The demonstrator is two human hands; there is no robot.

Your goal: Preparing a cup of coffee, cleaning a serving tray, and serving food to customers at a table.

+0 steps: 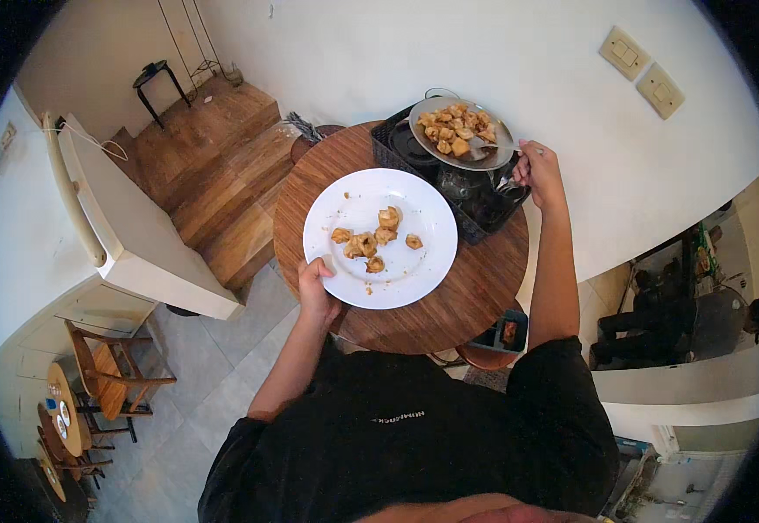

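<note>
My left hand (317, 291) grips the near-left rim of a round white plate (432, 271), thumb on top. On it sit several golden fried dumplings (360, 245) and scattered crumbs. At the upper right, my right hand (539, 171) holds a metal spoon (513, 147) by its handle. The spoon's head is among many fried pieces (448, 124) in a shallow see-through dish (432, 150). This dish rests over a black woven basket (474, 230). Just below my right hand is another shiny metal utensil (505, 185); whether my fingers hold it too, I cannot tell.
A round wooden table (484, 281) stands before me, against a white wall (523, 52). Wooden steps (222, 176) rise at the left beside a white half wall (164, 222). A compartment tray (509, 330) sits on a stool at the near right. A person (713, 323) is farther right.
</note>
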